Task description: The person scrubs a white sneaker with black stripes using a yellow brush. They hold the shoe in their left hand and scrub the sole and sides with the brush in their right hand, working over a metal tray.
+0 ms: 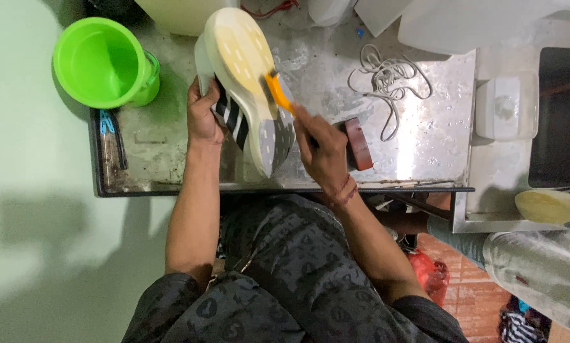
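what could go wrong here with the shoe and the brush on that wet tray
The left hand holds the sneaker by its upper only, sole up, so hard strokes from the orange brush in the right hand might twist it loose onto the wet metal tray. Scrubbing may also flick dirty water toward the white laces and the green bucket close by.

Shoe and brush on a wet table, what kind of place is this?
Probably a shoe-cleaning spot: the left hand holds a shoe sole-up, the right hand scrubs it with a brush, over a wet metal table beside a bucket.
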